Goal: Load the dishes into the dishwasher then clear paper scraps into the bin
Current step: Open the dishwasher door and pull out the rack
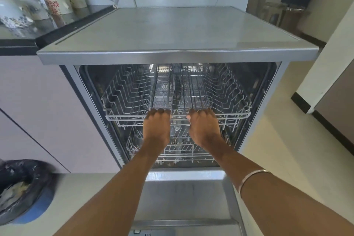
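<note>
At far left the lined bin (24, 189) sits on the floor and patterned dishes (23, 13) wait on the worktop (63, 23). In the open dishwasher (178, 53), the left hand (157, 126) and right hand (204, 126) each curl a closed grip over the front rail of the bare wire upper rack (124, 101). This looks like preparation for loading; next the rack likely needs an even two-handed pull.

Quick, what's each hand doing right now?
Left hand: closed on the grey wire upper rack's front rail.
Right hand: closed on the same rail.
</note>
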The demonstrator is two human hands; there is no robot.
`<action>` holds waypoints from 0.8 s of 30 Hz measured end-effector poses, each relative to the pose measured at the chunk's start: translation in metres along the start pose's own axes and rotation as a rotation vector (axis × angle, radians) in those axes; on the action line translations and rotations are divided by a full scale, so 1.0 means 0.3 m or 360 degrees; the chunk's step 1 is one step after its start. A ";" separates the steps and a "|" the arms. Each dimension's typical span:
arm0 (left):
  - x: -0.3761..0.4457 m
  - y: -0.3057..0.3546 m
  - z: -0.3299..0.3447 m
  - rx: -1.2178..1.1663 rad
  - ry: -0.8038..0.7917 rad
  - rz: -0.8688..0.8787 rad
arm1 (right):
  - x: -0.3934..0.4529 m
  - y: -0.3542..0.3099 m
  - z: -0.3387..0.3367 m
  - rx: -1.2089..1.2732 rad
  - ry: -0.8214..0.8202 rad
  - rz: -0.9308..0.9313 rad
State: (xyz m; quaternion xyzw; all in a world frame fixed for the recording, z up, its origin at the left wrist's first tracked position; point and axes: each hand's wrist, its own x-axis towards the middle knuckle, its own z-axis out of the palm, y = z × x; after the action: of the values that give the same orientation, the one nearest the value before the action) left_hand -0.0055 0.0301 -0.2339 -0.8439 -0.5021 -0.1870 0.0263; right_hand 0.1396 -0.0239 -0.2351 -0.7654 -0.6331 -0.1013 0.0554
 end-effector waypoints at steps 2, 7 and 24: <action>-0.053 0.005 -0.002 0.0039 0.0010 0.0057 | -0.055 0.001 -0.002 0.0003 0.0034 -0.0024; -0.157 0.009 -0.034 -0.0001 0.0011 0.0081 | -0.158 -0.004 -0.009 0.0125 0.0070 -0.0049; -0.543 0.016 -0.158 -0.0046 -0.0093 0.0087 | -0.554 -0.080 -0.133 0.0275 0.0247 -0.0037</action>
State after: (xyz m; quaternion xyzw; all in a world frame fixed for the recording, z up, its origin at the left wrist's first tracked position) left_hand -0.0844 -0.1198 -0.2450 -0.8628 -0.4766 -0.1686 0.0045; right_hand 0.0831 -0.1869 -0.2348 -0.7401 -0.6422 -0.1062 0.1688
